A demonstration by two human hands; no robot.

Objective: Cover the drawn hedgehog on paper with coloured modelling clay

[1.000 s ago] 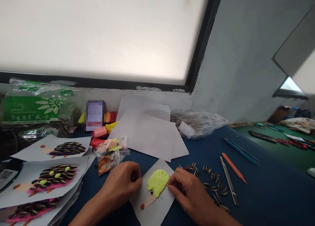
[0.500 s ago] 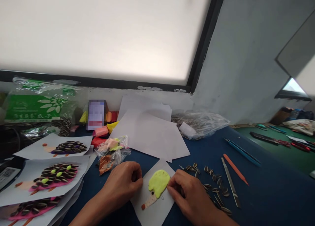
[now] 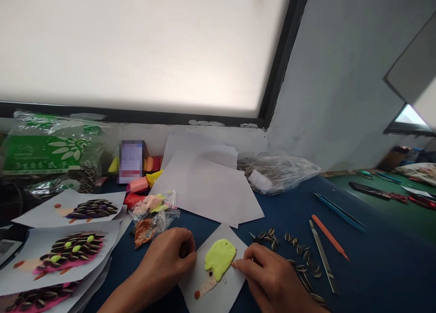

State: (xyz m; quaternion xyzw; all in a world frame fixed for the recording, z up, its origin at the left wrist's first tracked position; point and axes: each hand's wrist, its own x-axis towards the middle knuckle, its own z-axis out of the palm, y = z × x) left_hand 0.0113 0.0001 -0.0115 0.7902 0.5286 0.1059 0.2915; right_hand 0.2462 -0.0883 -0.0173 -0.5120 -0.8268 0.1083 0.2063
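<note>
A small white sheet bears a clay hedgehog with a yellow-green body, a pale snout and a brown ball nose. At its left edge rests my left hand, fingers curled in and thumb against the sheet; whatever they may hold is hidden. My right hand is on the sheet's right side, its fingertips closed on a tiny brown clay piece at the body's edge. Striped sunflower seeds lie loose just beyond the right hand.
Finished seed hedgehog pictures are stacked at left. Behind are bagged clay, blank sheets, a green seed bag and a clear plastic bag. At right lie a metal blade tool, an orange tool and a blue pen-like tool.
My right hand has shifted slightly right and down from the body's edge, and the tiny brown clay piece now shows at its fingertips. My left hand has barely moved. The view has shifted slightly.
</note>
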